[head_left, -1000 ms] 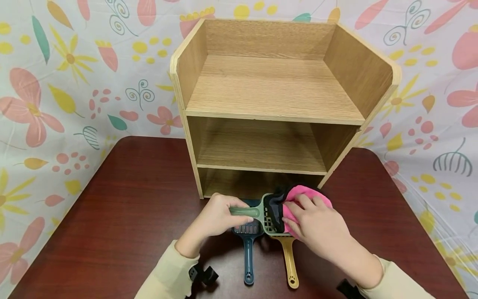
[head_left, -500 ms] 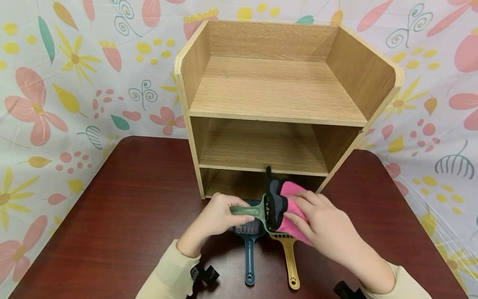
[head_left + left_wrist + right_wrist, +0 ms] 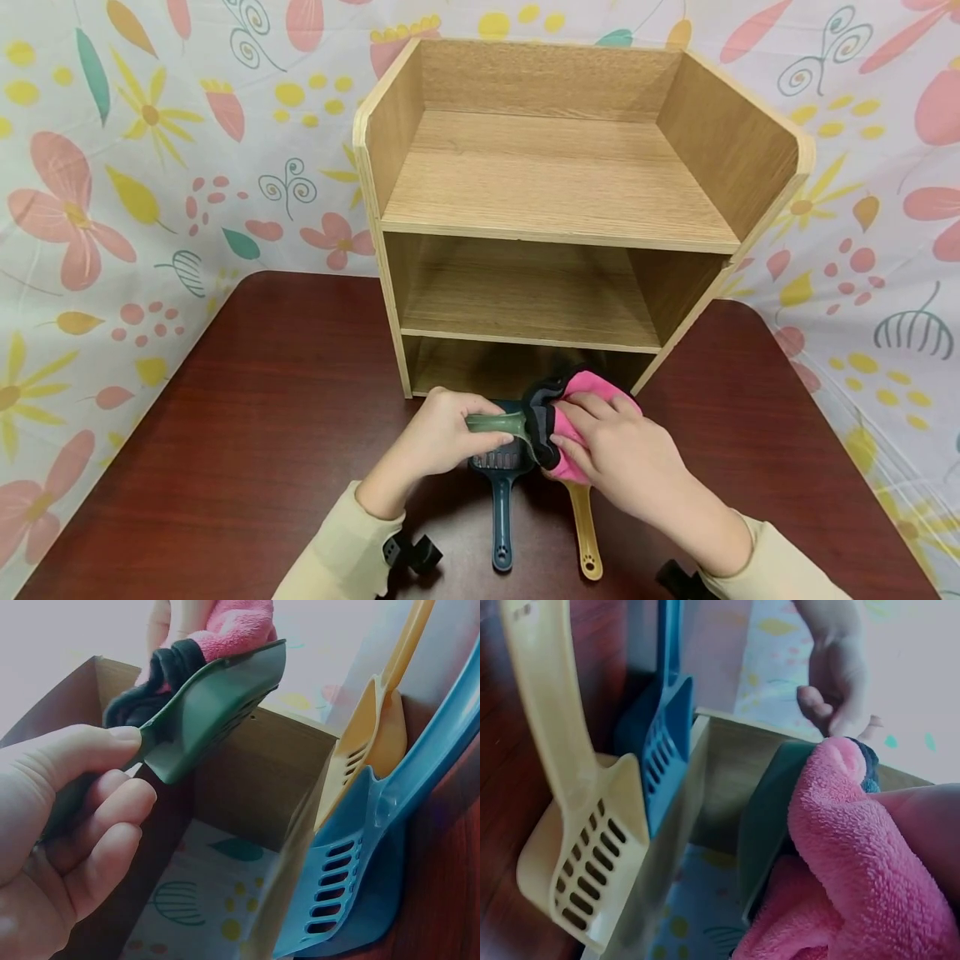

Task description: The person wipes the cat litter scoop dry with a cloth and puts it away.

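Note:
My left hand [image 3: 442, 437] grips the handle of a green slotted litter scoop [image 3: 225, 690] with thumb and fingers, holding it above the table. A pink and black plush cloth [image 3: 855, 832] is bunched in my right hand [image 3: 622, 446] and lies against the inside of the green scoop. In the head view the cloth covers most of the scoop's slotted basket. Below lie two more scoops, a dark blue one [image 3: 501, 517] and a yellow one [image 3: 583, 529], their handles toward me. The far part of the yellow scoop is hidden under the cloth.
A light wooden shelf unit [image 3: 555, 179] with stacked shelves stands directly behind the scoops. Everything rests on a dark reddish-brown table [image 3: 262, 400]. A flower-patterned fabric backdrop [image 3: 150, 233] hangs behind and at both sides.
The right hand tilts the cloth up and away to the right, then brings it back left over the green scoop, covering more of it. The left hand and scoop hardly move.

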`<state>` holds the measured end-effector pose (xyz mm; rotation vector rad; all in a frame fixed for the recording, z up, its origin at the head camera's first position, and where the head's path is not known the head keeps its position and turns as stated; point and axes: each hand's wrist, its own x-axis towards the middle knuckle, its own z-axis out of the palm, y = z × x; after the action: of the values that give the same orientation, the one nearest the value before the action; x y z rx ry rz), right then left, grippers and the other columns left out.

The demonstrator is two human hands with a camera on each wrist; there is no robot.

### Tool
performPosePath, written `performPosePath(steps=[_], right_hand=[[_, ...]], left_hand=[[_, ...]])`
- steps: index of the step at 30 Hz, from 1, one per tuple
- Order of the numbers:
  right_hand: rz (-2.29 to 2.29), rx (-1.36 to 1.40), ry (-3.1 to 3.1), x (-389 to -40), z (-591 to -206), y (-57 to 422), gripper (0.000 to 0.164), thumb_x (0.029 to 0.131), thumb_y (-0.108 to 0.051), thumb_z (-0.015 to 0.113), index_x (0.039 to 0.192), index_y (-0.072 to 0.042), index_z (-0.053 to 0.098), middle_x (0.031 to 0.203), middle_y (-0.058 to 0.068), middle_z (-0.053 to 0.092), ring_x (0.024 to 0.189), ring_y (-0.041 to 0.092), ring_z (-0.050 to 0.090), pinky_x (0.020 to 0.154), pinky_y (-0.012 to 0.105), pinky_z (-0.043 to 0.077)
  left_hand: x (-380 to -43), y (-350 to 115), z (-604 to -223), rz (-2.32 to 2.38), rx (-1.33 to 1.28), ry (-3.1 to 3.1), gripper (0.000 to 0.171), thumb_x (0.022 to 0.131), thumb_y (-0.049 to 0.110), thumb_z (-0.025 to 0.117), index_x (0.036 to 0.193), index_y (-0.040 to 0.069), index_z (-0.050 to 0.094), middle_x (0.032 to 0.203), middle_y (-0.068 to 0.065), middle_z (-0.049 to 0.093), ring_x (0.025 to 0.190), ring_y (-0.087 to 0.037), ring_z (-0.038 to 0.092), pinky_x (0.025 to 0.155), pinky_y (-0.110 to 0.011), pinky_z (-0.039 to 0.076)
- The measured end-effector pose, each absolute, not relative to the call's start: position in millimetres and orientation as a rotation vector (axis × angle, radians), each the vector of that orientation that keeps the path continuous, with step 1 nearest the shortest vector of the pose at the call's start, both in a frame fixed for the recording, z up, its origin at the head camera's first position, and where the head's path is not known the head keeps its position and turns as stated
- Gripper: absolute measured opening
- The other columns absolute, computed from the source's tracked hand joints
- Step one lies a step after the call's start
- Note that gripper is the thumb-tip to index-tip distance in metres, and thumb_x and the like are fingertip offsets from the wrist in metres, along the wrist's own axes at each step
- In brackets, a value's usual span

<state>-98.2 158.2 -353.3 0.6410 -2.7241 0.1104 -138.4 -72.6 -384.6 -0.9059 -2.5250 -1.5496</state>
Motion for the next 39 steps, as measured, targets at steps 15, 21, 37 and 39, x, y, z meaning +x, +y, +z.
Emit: performPosePath(steps=[15, 21, 37, 39], right_hand=[[-0.022, 0.733, -2.503, -104, -365, 181, 0.037, 0.079, -0.037, 0.064, 0.108, -0.015, 0.069, 0.103, 0.003, 0.067, 0.082, 0.032, 0.059, 0.06, 0.043, 0.054], [-0.01, 0.711, -2.473, -104, -363, 193, 0.04, 0.08, -0.037, 0.059, 0.11, -0.012, 0.069, 0.105, 0.006, 0.068, 0.084, 0.034, 0.06, 0.058, 0.044, 0.053], [0.273, 0.635, -2.659, -94, -348, 166, 0.039, 0.084, -0.036, 0.067, 0.119, -0.018, 0.065, 0.121, 0.0, 0.063, 0.104, 0.025, 0.058, 0.076, 0.044, 0.054], [0.25, 0.661, -2.639, -94, -355, 161, 0.04, 0.083, -0.038, 0.068, 0.117, -0.018, 0.066, 0.12, 0.0, 0.064, 0.106, 0.026, 0.058, 0.076, 0.042, 0.055]], left_hand=[[-139, -73, -385, -1.607, -0.856, -2.591, 0.011, 0.076, 0.014, 0.077, 0.086, 0.01, 0.075, 0.059, 0.001, 0.067, 0.044, -0.012, 0.059, 0.04, -0.022, 0.044], [-141, -75, -386, -1.643, -0.842, -2.602, 0.01, 0.077, 0.013, 0.076, 0.086, 0.009, 0.074, 0.057, 0.0, 0.066, 0.047, -0.018, 0.062, 0.04, -0.022, 0.044], [-140, -74, -386, -1.474, -0.86, -2.61, 0.012, 0.076, 0.016, 0.077, 0.085, 0.01, 0.074, 0.063, 0.003, 0.067, 0.05, 0.004, 0.051, 0.046, -0.018, 0.045], [-140, -73, -386, -1.429, -0.881, -2.577, 0.013, 0.076, 0.017, 0.078, 0.085, 0.009, 0.074, 0.068, 0.002, 0.069, 0.054, 0.003, 0.052, 0.05, -0.017, 0.046]])
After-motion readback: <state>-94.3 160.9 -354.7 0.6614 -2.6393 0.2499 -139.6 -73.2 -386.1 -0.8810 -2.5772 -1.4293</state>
